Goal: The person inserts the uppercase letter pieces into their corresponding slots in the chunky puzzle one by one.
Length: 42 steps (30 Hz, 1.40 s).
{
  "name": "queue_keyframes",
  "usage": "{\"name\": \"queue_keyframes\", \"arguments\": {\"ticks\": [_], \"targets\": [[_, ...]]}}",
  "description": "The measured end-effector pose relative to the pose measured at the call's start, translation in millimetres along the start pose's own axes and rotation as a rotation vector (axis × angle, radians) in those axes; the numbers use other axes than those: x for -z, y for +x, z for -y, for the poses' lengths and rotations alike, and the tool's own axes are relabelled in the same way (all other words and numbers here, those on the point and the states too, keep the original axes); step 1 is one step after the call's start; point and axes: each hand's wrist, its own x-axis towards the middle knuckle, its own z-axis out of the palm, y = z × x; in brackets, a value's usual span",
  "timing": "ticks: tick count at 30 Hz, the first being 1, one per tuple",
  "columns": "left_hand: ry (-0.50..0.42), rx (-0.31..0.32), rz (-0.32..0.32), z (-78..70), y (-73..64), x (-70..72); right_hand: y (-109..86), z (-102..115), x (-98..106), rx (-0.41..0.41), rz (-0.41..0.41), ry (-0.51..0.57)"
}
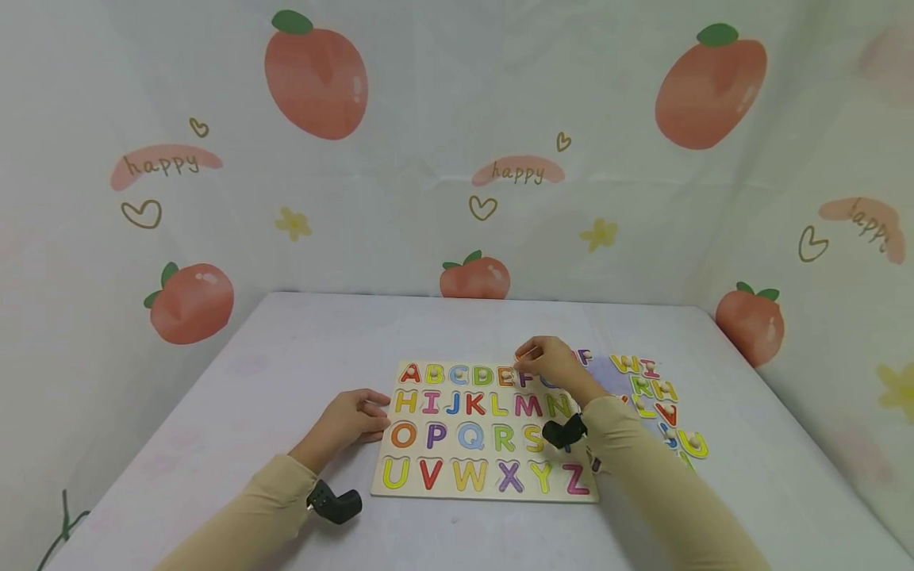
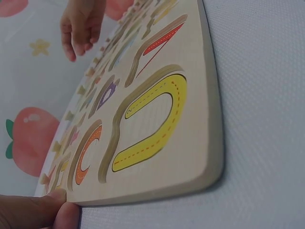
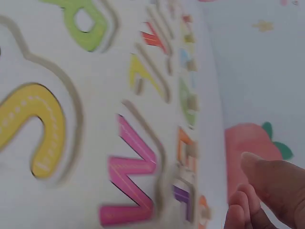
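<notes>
The wooden alphabet board [image 1: 443, 485] lies flat on the table, printed with coloured letters in recessed slots. My left hand [image 1: 351, 419] is at its left edge, pinching that edge between thumb [image 2: 58, 194] and finger in the left wrist view. My right hand [image 1: 548, 363] hovers over the top row near the F slot [image 3: 183, 194]. Its thumb and fingers are bent with a gap between them, holding nothing visible. Close by, behind the board's far edge, is a small orange piece [image 3: 204, 210]. Knobbed pieces A [image 1: 410, 373] to E [image 1: 505, 377] sit in their slots.
Several loose knobbed letter pieces, among them a yellow U [image 1: 694, 444], a red V [image 1: 667, 413] and a yellow W [image 1: 625, 363], lie right of the board, some over a purple sheet [image 1: 607, 369]. A printed curtain [image 1: 400, 222] hangs behind the table.
</notes>
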Motion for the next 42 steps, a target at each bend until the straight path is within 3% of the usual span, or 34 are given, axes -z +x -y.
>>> {"name": "queue_keyframes", "arguments": {"ticks": [8,15,24,32,42], "targets": [[0.008,0.005,-0.004,0.0,0.0,1.5,-8.9,-14,47,0.092,-0.088,0.055],[0.016,0.007,-0.002,1.8,0.7,3.8,-10.8,-30,71,0.031,-0.154,0.156],[0.003,0.001,-0.004,0.5,0.7,2.4,-4.5,-57,71,-0.047,-0.191,0.175],[0.005,0.002,-0.002,-1.7,-0.2,0.1,6.1,-80,65,-0.178,-0.193,0.057],[-0.001,0.003,-0.007,0.0,1.7,-0.7,11.2,-87,63,-0.251,-0.140,0.043]]}}
